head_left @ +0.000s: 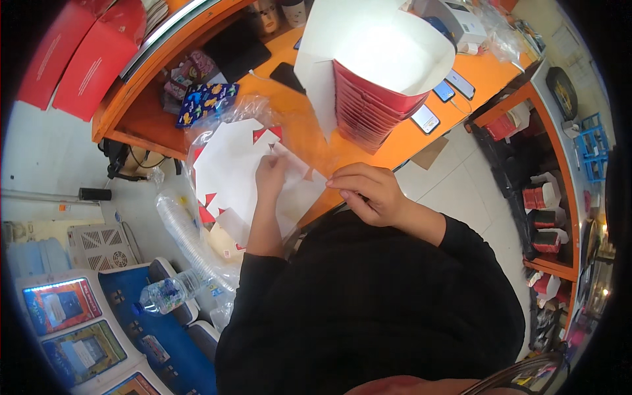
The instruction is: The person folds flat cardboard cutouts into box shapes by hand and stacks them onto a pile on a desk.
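Note:
A flat white cardboard box blank [227, 168] with red cut corners lies in front of me at the left, on top of others like it. My left hand [270, 176] is closed at its notched edge, the fingertips on a folded strip. My right hand [368, 192] has its fingers drawn together, with the tips at the blank's right corner; the thumb sits just below them. Beyond my hands rises a tall nested stack of red boxes [368, 108] with white insides.
Several phones, one of them a white-screened phone [425, 119], lie right of the stack on the orange table [477, 82]. Clear plastic wrap [247, 108] surrounds the blanks. At lower left are a sleeve of plastic cups [191, 230] and a water bottle [164, 294]. An orange shelf [559, 178] stands right.

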Demonstrator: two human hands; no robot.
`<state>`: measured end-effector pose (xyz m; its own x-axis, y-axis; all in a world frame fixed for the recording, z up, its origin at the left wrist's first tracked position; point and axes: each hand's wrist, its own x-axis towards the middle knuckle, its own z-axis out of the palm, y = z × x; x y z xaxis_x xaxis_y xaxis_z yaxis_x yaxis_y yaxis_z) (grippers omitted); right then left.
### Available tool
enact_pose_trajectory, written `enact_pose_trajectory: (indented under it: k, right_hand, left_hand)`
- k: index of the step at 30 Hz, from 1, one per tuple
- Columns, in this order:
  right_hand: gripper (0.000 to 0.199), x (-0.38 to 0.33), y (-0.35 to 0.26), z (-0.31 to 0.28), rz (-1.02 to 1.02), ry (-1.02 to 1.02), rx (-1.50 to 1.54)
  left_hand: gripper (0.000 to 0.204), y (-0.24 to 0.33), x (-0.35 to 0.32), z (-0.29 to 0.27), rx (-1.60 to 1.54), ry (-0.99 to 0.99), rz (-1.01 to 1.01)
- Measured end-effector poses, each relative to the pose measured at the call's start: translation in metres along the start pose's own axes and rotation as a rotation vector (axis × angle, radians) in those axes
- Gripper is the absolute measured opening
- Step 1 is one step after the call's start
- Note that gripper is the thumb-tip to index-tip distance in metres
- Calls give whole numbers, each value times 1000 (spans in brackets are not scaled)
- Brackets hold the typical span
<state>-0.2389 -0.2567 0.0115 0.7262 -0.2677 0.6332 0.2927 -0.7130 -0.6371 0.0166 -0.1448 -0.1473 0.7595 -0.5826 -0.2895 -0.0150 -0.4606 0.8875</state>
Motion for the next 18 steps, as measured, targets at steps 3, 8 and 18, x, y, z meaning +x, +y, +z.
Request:
enact_pose_trajectory:
  k: [3, 8, 18]
  right_hand:
    - [31, -4, 1, 14, 125, -126, 55]
    - [60, -8, 20, 49, 151, -267, -10]
    - [73, 26, 4, 87, 107, -460, -411]
  left_hand:
    - [29, -17, -5, -25, -248, -101, 6]
    - [32, 27, -52, -57, -618, 67, 136]
    - [22, 41, -93, -81, -180, 212, 409]
